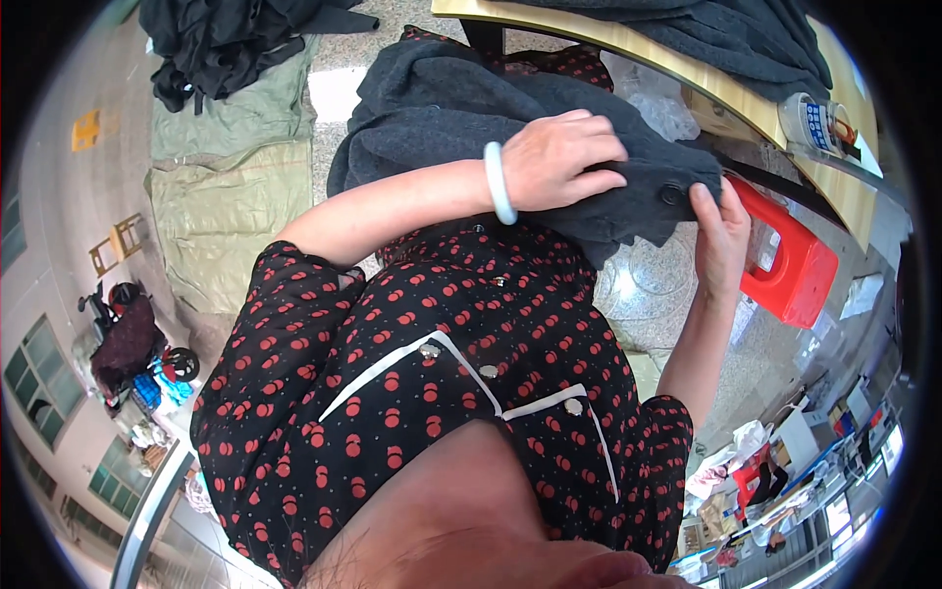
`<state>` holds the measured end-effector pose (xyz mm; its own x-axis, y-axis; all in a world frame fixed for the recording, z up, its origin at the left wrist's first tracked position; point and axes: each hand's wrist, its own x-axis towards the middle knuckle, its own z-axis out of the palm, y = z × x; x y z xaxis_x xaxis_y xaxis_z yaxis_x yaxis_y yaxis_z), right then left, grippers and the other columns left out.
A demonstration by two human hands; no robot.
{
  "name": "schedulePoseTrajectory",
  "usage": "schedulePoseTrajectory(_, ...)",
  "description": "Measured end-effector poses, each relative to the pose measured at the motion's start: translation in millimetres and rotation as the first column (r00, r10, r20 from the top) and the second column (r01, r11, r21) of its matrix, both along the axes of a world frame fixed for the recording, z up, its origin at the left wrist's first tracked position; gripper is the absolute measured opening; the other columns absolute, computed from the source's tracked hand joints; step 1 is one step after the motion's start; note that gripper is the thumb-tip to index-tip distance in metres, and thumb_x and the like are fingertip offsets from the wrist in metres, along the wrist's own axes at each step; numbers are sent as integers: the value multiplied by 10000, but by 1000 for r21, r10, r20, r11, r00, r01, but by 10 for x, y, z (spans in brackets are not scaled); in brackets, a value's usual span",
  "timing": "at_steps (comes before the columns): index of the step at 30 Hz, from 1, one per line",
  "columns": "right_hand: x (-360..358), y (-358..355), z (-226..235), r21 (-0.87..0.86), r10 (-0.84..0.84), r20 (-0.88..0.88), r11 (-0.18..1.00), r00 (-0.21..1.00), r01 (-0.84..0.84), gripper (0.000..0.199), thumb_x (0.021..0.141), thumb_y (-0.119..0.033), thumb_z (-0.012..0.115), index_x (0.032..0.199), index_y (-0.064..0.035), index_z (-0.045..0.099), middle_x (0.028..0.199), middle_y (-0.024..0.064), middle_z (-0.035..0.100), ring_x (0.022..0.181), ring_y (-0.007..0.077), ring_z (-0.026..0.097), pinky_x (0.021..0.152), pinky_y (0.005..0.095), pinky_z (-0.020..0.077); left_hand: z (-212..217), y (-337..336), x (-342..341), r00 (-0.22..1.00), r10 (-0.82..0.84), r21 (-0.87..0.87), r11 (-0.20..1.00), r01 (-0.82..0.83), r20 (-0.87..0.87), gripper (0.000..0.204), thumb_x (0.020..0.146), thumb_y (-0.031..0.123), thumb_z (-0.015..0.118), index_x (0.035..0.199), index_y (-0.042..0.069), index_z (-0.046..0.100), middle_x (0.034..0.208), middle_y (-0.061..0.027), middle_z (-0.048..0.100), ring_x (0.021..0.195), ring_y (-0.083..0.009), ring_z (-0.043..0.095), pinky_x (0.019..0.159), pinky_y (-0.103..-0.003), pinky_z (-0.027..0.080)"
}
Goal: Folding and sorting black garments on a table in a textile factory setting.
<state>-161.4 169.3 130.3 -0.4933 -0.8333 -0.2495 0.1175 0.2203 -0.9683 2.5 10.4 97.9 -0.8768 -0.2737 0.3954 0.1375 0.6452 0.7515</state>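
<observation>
Over a speckled stone floor (648, 285), the dark grey wool garment (471, 108) lies soft and heavy across the lap, left hand (564, 162) gripping its fabric, right hand (721, 236) pinching the buttoned edge.

A wooden table (746, 108) carries dark grey cloth (746, 34) and a tape roll (810, 120).

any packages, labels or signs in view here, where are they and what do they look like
tape roll: on the wooden table edge at upper right, round, white with a blue printed label
red container: below the table beside the right hand, boxy, with a small pale label
yellow floor marking: far left, squarish
</observation>
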Motion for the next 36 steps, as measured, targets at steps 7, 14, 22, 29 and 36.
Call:
schedulePoseTrajectory(7,-234,160,-99,-169,-232,256,945,938,280,233,879,-111,469,1070,13,515,1013,77,581,914,131,553,830,265,421,-396,-590,943,793,-19,207,969,-136,610,314,836,326,503,850,17,557,797,-169,581,753,-347,560,678,-389,443)
schedulePoseTrajectory(14,-193,111,-55,-216,-241,290,926,926,308,221,885,-130,464,1047,8,522,1013,81,582,920,142,556,831,267,421,-456,-775,843,779,312,-73,942,-327,543,681,736,243,640,1293,110,270,582,-151,523,590,-311,554,594,-371,432)
schedulePoseTrajectory(22,-292,289,151,-144,-382,18,914,924,380,198,884,-133,473,1004,15,524,962,91,592,872,145,573,800,268,447,53,-1019,1023,778,38,147,975,-166,627,216,815,220,540,935,48,589,734,-116,610,665,-192,581,657,-288,448)
schedulePoseTrajectory(29,-251,-1,-240,57,-286,-13,956,958,286,241,853,-185,546,993,10,570,910,15,589,794,59,518,719,188,395,190,-881,1428,679,-215,678,494,-544,702,274,845,242,534,822,-28,573,726,-20,581,670,-56,509,612,-225,426)
schedulePoseTrajectory(36,-85,-124,-786,301,227,-912,936,342,182,196,774,-171,597,888,-13,580,850,144,598,786,257,591,697,308,454,-103,-697,1285,418,191,-202,979,-17,888,299,775,315,573,857,27,563,755,-182,582,746,-328,573,685,-411,450)
